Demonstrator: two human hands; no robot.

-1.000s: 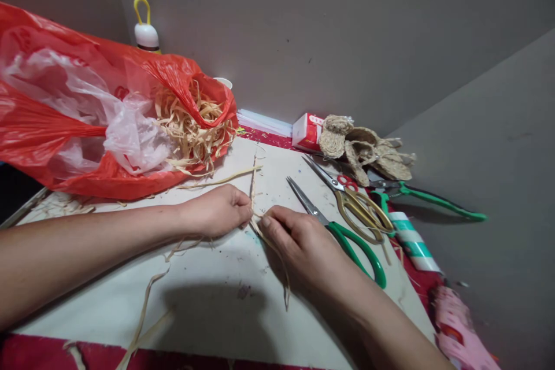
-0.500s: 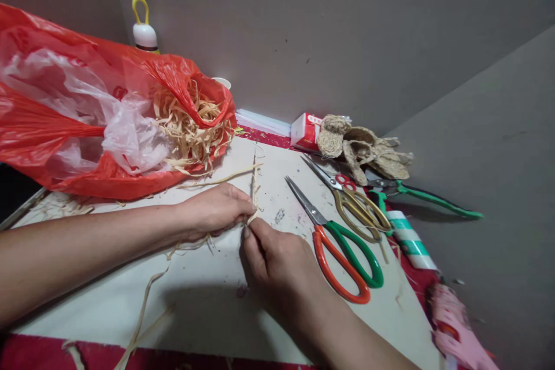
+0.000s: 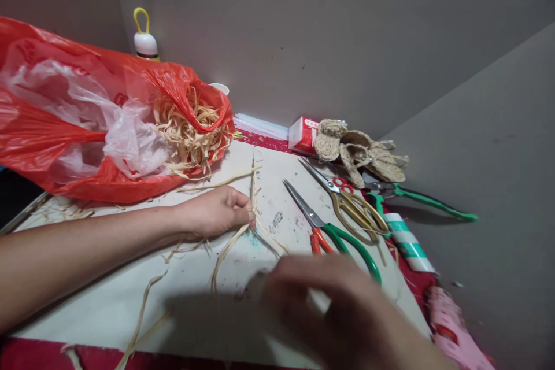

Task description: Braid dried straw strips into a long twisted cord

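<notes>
My left hand (image 3: 223, 213) pinches a thin braid of straw-coloured strips (image 3: 254, 188) between thumb and fingers. The braid's narrow upper part lies on the white board (image 3: 191, 312), pointing away from me. Below the pinch, loose strips (image 3: 228, 251) spread out toward me. My right hand (image 3: 321, 300) is raised apart from the braid, in front of scissors with red and green handles (image 3: 353, 248), hiding part of the red handle. Motion smears its fingers, so I cannot tell whether it holds anything.
A red plastic bag (image 3: 104, 185) with a tangle of straw strips (image 3: 191, 133) lies at left. Gold-handled scissors (image 3: 347, 208), green-handled pliers (image 3: 433, 205), woven straw pieces (image 3: 359, 150) and a red-and-white box (image 3: 302, 134) lie at right. A grey wall (image 3: 269, 29) stands behind.
My right hand has let go of the strips and moved right and toward me. My left hand keeps its pinch on the braid, and the loose strips below it now show.
</notes>
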